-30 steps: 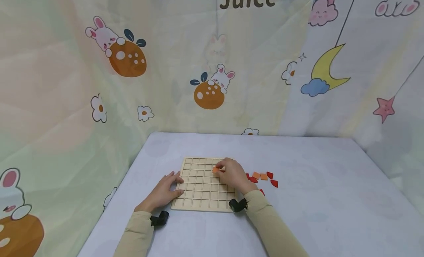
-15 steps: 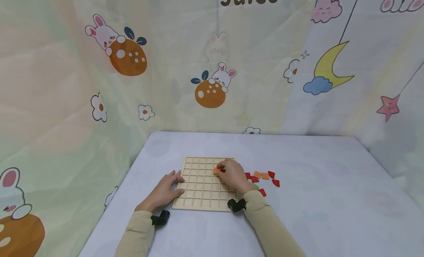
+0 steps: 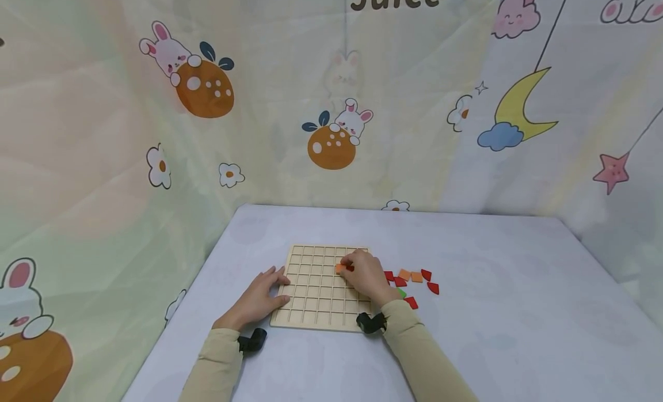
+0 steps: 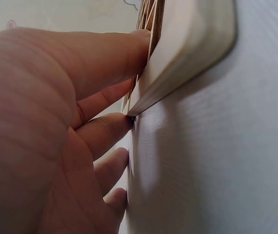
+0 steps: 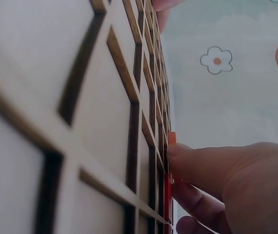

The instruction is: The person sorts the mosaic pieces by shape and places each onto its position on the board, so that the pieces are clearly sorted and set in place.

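A pale wooden grid board with raised dividers lies on the table. My left hand rests at its left edge, fingers spread; in the left wrist view the thumb lies on the board's face and a fingertip touches its edge. Over the upper right cells, my right hand pinches an orange square tile between thumb and fingers. The right wrist view shows that orange tile at the thumb tip, right at the dividers. A red piece sits in the grid below it, partly hidden by the fingers.
Right of the board lie loose pieces: two orange squares, several red pieces and a green piece partly behind the right wrist. A printed cloth wall stands behind the table.
The head view has shifted slightly. Both hands keep nearly the same place on the board, the orange tile still in the right fingers. The green piece has come into sight beside the right wrist.
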The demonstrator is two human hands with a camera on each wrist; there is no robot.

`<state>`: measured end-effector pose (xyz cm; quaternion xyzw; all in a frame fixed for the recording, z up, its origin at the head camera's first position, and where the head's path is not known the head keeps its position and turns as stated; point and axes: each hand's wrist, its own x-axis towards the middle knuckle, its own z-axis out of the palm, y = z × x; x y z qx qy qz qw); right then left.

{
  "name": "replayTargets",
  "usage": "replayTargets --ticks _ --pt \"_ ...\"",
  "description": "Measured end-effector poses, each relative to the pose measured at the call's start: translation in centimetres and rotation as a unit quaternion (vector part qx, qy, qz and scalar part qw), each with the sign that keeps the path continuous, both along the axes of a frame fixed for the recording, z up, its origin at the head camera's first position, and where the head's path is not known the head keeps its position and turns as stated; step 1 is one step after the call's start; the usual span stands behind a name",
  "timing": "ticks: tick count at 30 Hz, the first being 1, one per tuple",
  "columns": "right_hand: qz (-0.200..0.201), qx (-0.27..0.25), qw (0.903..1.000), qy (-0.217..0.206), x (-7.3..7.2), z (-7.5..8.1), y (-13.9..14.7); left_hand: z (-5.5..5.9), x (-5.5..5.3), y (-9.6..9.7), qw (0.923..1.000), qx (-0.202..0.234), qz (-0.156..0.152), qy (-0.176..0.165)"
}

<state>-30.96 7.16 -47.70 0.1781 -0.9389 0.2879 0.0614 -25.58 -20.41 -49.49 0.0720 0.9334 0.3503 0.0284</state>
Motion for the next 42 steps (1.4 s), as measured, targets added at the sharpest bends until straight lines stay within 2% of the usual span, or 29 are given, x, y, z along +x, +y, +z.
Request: replayTargets --ticks 9,25,33,42 --pt "0.0 0.019 0.9998 0.008 -0.1 -0.4 -0.1 0.0 0.0 0.0 1.0 0.003 -0.003 0.002" --pt "0.007 0.023 0.9994 0.025 -0.1 -0.4 0.0 0.1 -0.2 0.0 1.0 -0.003 -0.003 0.002" --pt "0.009 -0.004 0.9999 0.012 -0.1 0.2 0.6 -0.1 -0.2 -0.1 1.0 -0.003 -0.004 0.003" --pt "-0.048 -0.032 0.9967 -0.057 -0.7 1.5 3.1 -0.1 0.0 -0.3 0.9998 -0.002 -0.017 0.005"
